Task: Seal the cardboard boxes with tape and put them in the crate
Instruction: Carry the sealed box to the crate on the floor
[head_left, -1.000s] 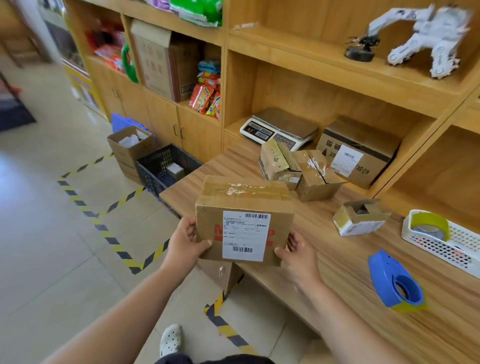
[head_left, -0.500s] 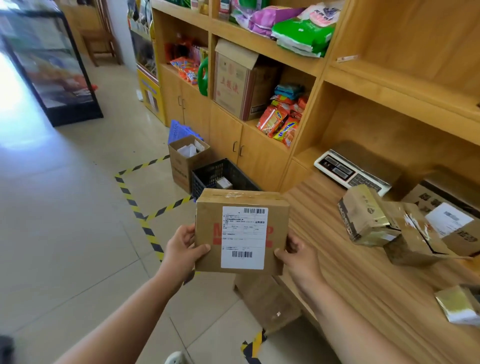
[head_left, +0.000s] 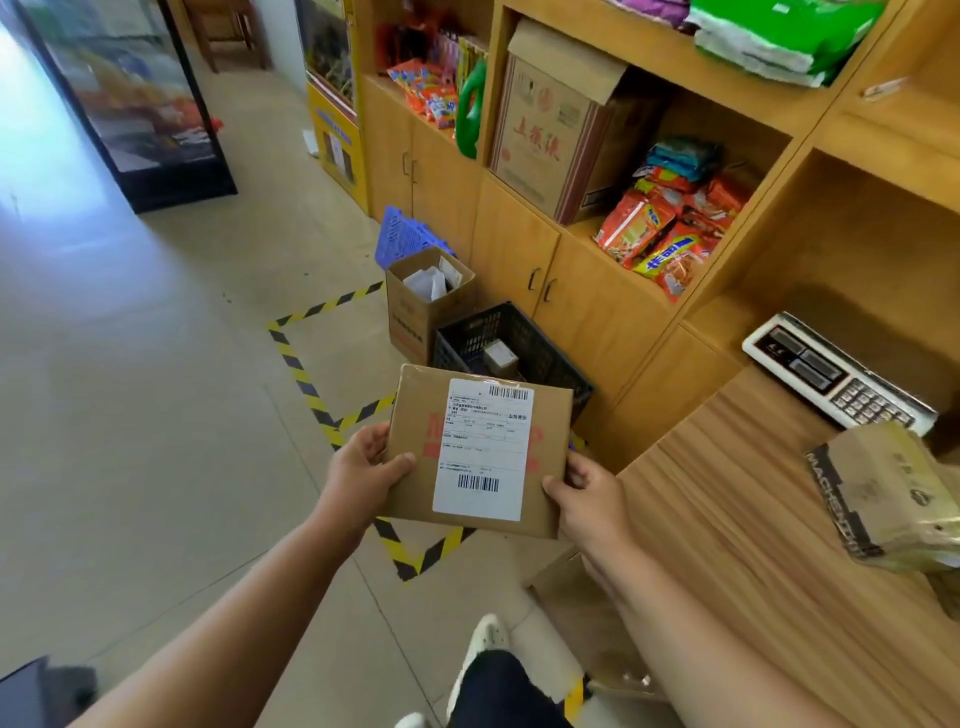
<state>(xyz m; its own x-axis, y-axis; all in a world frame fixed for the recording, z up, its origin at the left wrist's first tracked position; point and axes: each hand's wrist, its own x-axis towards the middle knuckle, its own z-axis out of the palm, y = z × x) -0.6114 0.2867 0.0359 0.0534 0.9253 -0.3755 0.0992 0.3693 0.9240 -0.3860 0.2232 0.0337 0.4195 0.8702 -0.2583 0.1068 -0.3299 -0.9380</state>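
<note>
Crate (head_left: 537, 338), black, sits on the floor just beyond the fingertips. Cardboard box (head_left: 478, 452) with a white label hangs in the air between both hands. Left hand (head_left: 363, 473) grips its left edge, right hand (head_left: 587, 499) its right edge. A small box (head_left: 500, 357) lies in the crate.

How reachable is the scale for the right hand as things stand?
Probably not yet: the right hand grips the labelled box with the left hand. Nothing lies on the counter between it and the scale, so once it lets go, likely yes.
</note>
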